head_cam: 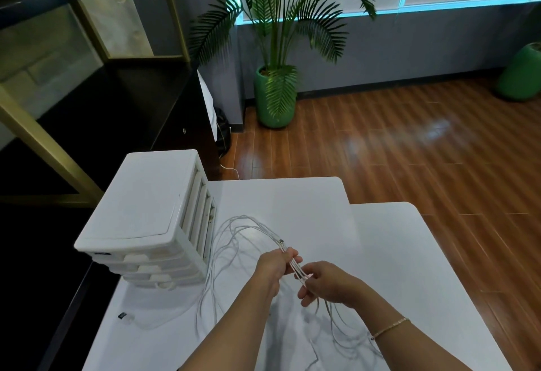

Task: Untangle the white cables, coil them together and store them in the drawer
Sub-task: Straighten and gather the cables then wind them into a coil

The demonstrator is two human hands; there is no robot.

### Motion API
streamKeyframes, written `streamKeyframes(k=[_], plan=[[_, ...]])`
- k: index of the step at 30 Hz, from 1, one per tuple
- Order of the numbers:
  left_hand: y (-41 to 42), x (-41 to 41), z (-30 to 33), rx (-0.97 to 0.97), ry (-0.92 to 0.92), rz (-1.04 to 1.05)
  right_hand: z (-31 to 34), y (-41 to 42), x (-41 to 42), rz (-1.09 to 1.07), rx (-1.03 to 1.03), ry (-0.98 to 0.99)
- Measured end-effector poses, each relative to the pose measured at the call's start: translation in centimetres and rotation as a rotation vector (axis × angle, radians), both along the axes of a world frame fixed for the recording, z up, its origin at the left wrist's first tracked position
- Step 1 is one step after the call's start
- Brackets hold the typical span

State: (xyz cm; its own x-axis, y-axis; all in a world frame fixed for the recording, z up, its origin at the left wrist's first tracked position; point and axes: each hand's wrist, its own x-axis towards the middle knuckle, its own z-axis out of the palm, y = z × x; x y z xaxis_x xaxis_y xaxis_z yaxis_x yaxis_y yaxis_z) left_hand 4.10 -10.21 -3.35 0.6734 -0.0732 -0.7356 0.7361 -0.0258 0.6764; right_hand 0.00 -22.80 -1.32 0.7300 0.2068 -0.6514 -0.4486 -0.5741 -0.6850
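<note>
both bare forearms reach forward and converge near the middle. the left hand [276, 265] is curled into a loose fist, knuckles up, fingers [293, 254] closed around the white cables [295, 268]. the right hand [325, 283], palm down, pinches the same strands just beside it.

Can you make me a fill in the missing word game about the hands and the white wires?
1. Both hands hold the white cables above the ____ table.
2. The drawer unit stands on the person's ____ side.
3. A thin bracelet sits on the ____ wrist.
4. The green pot on the floor holds a ____.

Missing words: white; left; right; plant
</note>
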Motion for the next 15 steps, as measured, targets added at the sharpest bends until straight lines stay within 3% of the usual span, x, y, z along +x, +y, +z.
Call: streamKeyframes(k=[9, 15], plan=[[0.1, 0.1, 0.3, -0.004, -0.003, 0.034, -0.2, -1.0, -0.4, -0.132, 0.174, 0.135], [0.0, 0.1, 0.5, -0.040, 0.015, 0.024, -0.6, -0.6, 0.1, -0.286, 0.193, 0.074]])
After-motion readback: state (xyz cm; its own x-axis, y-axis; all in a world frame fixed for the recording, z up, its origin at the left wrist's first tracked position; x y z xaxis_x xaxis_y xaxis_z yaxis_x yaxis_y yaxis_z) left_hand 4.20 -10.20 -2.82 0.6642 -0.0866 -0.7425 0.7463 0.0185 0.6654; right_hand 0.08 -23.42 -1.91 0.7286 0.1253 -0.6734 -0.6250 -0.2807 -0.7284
